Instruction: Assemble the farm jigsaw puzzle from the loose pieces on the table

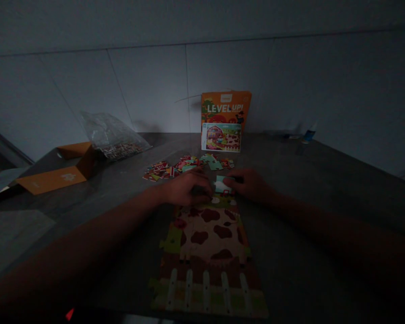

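A partly joined jigsaw puzzle [211, 245] lies flat before me, with a spotted cow and a white fence on it. My right hand [249, 183] grips a pale blue-green puzzle piece [220, 185] at the puzzle's far edge, thumb over its right side. To the left, my left hand [189, 186] hovers at the puzzle's upper left, its fingers curled and dim; whether anything is in them I cannot make out. Just beyond both hands lies a heap of loose puzzle pieces [160, 167].
Against the wall stands an orange "LEVEL UP!" box [227, 105] with a farm picture card [222, 137] leaning on it. An opened orange box [54, 177] and a clear plastic bag [116, 139] sit at left. A small blue-labelled bottle [309, 134] is far right on the table.
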`<action>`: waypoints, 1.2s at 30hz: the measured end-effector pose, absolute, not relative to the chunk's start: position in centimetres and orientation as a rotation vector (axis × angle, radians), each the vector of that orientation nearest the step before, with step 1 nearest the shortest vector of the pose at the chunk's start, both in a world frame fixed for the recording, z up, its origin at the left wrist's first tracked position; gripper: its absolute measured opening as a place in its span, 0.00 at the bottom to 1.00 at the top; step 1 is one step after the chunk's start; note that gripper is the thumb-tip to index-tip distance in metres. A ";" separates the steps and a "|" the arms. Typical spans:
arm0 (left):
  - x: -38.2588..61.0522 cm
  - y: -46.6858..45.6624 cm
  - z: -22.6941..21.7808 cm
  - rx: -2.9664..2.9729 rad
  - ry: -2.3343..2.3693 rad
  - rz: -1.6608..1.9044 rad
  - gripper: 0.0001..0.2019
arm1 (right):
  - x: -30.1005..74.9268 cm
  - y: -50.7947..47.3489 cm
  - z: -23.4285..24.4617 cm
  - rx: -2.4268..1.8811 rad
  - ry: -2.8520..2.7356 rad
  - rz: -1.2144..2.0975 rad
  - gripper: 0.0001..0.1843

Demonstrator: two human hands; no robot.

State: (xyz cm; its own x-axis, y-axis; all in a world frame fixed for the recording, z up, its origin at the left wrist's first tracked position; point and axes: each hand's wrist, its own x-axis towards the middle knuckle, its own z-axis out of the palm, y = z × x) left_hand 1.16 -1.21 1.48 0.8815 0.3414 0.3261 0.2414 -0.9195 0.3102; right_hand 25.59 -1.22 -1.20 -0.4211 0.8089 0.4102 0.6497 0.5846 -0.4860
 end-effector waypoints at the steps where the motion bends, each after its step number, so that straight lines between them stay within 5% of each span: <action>1: 1.2 -1.2 1.4 2.788 0.444 0.567 0.03 | 25.6 -1.2 -1.2 -1.147 -2.205 0.327 0.16; 8: 1.1 -0.8 0.8 2.802 0.511 0.603 0.11 | 25.5 -1.3 -1.2 -1.117 -2.302 0.263 0.15; 36: 1.3 -0.6 0.9 2.871 0.447 0.536 0.09 | 25.4 -1.1 -1.4 -1.060 -2.374 0.198 0.12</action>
